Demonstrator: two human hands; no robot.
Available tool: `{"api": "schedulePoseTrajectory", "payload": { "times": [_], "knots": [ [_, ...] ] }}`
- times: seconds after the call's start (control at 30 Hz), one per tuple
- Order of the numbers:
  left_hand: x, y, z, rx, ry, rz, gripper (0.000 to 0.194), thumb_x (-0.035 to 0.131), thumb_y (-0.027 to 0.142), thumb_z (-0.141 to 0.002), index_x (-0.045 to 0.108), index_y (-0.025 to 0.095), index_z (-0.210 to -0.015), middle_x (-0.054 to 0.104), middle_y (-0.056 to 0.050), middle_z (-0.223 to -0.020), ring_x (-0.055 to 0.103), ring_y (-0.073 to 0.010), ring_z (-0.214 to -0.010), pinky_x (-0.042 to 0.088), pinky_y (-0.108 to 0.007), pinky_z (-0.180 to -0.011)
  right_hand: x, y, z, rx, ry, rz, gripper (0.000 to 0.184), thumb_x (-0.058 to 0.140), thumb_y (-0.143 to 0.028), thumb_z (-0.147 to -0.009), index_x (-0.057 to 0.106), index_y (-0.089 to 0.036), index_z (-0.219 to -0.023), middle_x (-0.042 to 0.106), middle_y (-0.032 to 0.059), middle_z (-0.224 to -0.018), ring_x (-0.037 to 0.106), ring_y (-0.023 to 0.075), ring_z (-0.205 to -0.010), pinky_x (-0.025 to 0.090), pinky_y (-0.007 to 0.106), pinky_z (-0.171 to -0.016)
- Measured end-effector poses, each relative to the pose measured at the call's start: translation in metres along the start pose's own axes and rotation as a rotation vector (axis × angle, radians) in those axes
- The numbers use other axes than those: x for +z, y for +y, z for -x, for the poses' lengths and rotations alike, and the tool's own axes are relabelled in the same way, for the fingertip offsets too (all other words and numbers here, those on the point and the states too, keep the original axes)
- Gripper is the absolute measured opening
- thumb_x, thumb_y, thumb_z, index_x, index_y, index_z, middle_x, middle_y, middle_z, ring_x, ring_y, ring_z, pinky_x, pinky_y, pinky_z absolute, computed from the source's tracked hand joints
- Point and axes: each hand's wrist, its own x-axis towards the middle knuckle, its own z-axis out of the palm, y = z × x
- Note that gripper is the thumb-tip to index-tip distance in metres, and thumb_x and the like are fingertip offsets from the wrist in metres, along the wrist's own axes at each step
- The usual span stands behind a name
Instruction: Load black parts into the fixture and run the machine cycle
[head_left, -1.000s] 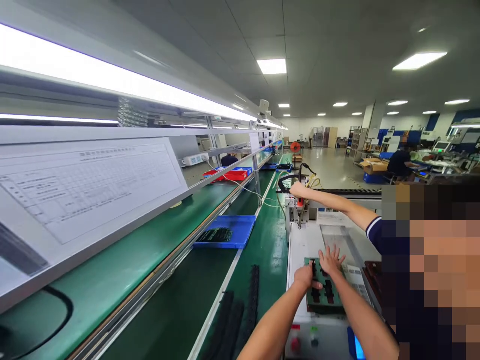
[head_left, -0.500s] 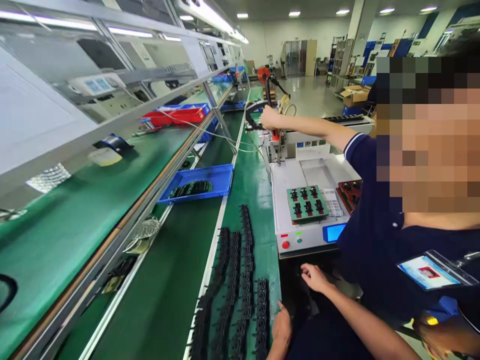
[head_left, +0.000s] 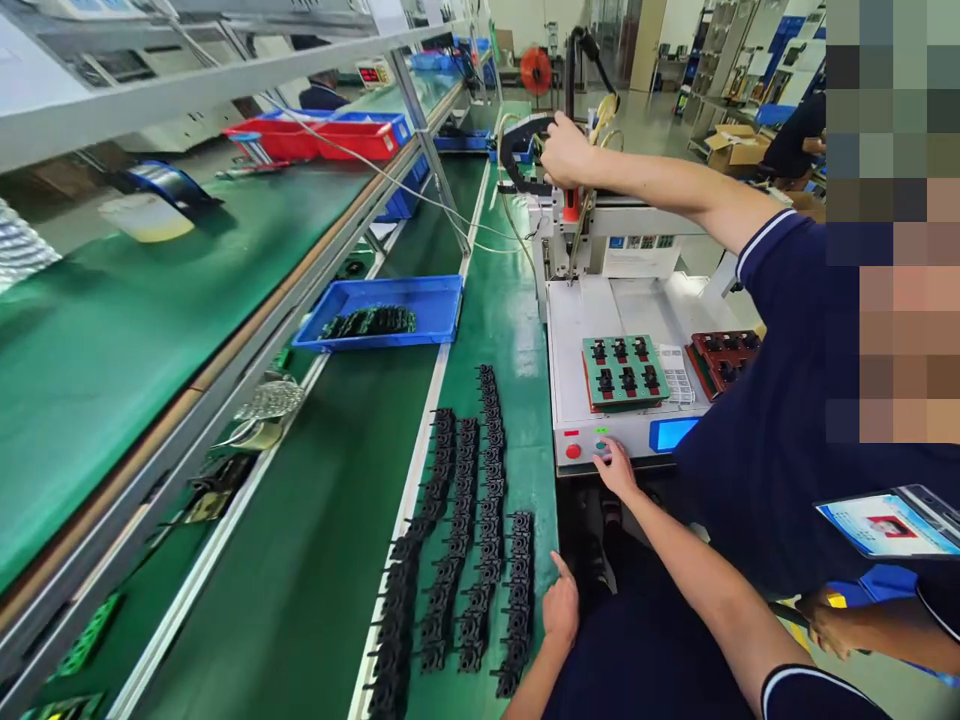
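Note:
My right hand [head_left: 616,470] reaches to the front panel of a white benchtop machine [head_left: 574,400]. Its fingers are spread, with a fingertip at the green button [head_left: 601,445], beside a red button [head_left: 574,452]. At the bench edge, my left hand [head_left: 561,605] rests with the index finger stretched out and the others partly curled, holding nothing. Just left of it stand rows of small black plastic parts [head_left: 519,590] on the green bench. A green fixture [head_left: 626,372] bearing several black parts lies on the machine's bed, with a dark red fixture [head_left: 724,360] to its right.
A co-worker's hand [head_left: 568,152] grips a black looped piece [head_left: 517,160] on the machine's head, the arm stretched across from the right. A blue tray [head_left: 431,310] with green circuit boards stands left of the machine. Metal shelf posts [head_left: 427,140] run along the left.
My right hand has moved up and forward from below the panel to the green button. The view has tilted down. My left hand stays at the bench edge; the co-worker's hand stays on the looped piece.

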Motion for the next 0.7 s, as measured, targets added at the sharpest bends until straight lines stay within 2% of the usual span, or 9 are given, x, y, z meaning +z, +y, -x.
{"api": "schedulePoseTrajectory", "payload": {
  "times": [0.1, 0.23, 0.33, 0.4, 0.43, 0.5, 0.57, 0.63, 0.7],
  "knots": [
    [0.002, 0.0, 0.001, 0.021, 0.011, 0.017, 0.065, 0.046, -0.005, -0.089, 0.039, -0.003, -0.154, 0.075, -0.011, -0.074, 0.077, -0.0186, -0.072, 0.057, -0.019, -0.063, -0.023, -0.002, 0.008, 0.077, 0.053, -0.078, 0.035, 0.06, -0.042, -0.098, 0.061, -0.019, -0.125, 0.069, 0.0081, -0.109, 0.067, 0.0187, -0.089, 0.061, 0.038, -0.084],
    [-0.001, 0.0, 0.002, 0.03, 0.021, -0.004, 0.066, 0.051, -0.004, -0.087, 0.043, -0.002, -0.152, 0.072, -0.009, -0.067, 0.076, -0.0187, -0.067, 0.055, -0.017, -0.06, -0.054, -0.015, 0.016, 0.099, 0.073, -0.145, 0.034, 0.064, -0.047, -0.098, 0.065, -0.021, -0.12, 0.068, 0.0079, -0.118, 0.067, 0.0195, -0.101, 0.061, 0.038, -0.086],
    [-0.002, -0.001, 0.003, 0.046, 0.016, -0.026, 0.067, 0.055, -0.002, -0.086, 0.043, -0.005, -0.152, 0.069, -0.008, -0.065, 0.076, -0.0188, -0.066, 0.055, -0.016, -0.059, -0.07, -0.074, -0.023, 0.082, 0.069, -0.204, 0.034, 0.066, -0.047, -0.096, 0.068, -0.02, -0.116, 0.07, 0.0078, -0.113, 0.069, 0.0204, -0.1, 0.062, 0.039, -0.085],
    [-0.001, -0.002, 0.003, 0.06, 0.003, -0.036, 0.068, 0.055, -0.001, -0.085, 0.041, -0.006, -0.152, 0.068, -0.007, -0.065, 0.075, -0.0184, -0.065, 0.055, -0.017, -0.059, -0.077, -0.163, -0.105, 0.02, 0.063, -0.265, 0.032, 0.051, -0.045, -0.101, 0.073, -0.022, -0.105, 0.072, 0.0048, -0.096, 0.072, 0.0241, -0.103, 0.061, 0.04, -0.078],
    [-0.001, -0.003, 0.003, 0.069, -0.007, -0.036, 0.069, 0.055, -0.001, -0.085, 0.04, -0.006, -0.153, 0.067, -0.007, -0.065, 0.074, -0.018, -0.065, 0.055, -0.017, -0.059, -0.081, -0.222, -0.166, -0.061, 0.049, -0.322, 0.052, 0.03, -0.043, -0.104, 0.077, -0.024, -0.093, 0.069, -0.0004, -0.082, 0.072, 0.0272, -0.11, 0.054, 0.036, -0.076],
    [0.001, -0.004, 0.003, 0.088, -0.031, -0.027, 0.07, 0.053, -0.001, -0.085, 0.04, -0.004, -0.154, 0.066, -0.006, -0.065, 0.073, -0.0175, -0.064, 0.054, -0.017, -0.058, -0.087, -0.352, -0.31, -0.334, -0.107, -0.554, 0.056, 0.028, -0.031, -0.098, 0.072, -0.019, -0.066, 0.058, 0.0, -0.058, 0.071, 0.0321, -0.112, 0.043, 0.034, -0.069],
    [0.001, -0.005, 0.002, 0.099, -0.05, -0.015, 0.071, 0.051, -0.001, -0.084, 0.04, -0.003, -0.154, 0.066, -0.005, -0.066, 0.073, -0.0176, -0.065, 0.054, -0.018, -0.058, -0.09, -0.464, -0.446, -0.486, -0.249, -0.658, 0.055, 0.03, -0.021, -0.092, 0.057, -0.014, -0.045, 0.039, 0.0018, -0.042, 0.068, 0.0318, -0.118, 0.037, 0.03, -0.068],
    [-0.001, -0.005, 0.003, 0.096, -0.057, -0.014, 0.071, 0.049, -0.001, -0.084, 0.04, -0.003, -0.154, 0.066, -0.006, -0.067, 0.073, -0.0179, -0.067, 0.054, -0.018, -0.058, -0.089, -0.53, -0.538, -0.568, -0.256, -0.783, 0.055, 0.031, -0.022, -0.091, 0.051, -0.012, -0.041, 0.036, 0.0021, -0.04, 0.065, 0.0327, -0.122, 0.035, 0.028, -0.068],
    [-0.004, -0.005, 0.003, 0.093, -0.056, -0.021, 0.071, 0.048, -0.001, -0.084, 0.04, -0.003, -0.154, 0.066, -0.005, -0.067, 0.074, -0.0181, -0.068, 0.054, -0.018, -0.059, -0.086, -0.55, -0.573, -0.54, -0.302, -0.815, 0.056, 0.031, -0.025, -0.092, 0.055, -0.011, -0.044, 0.046, 0.0006, -0.045, 0.067, 0.0346, -0.118, 0.036, 0.03, -0.067]
  ]
}}
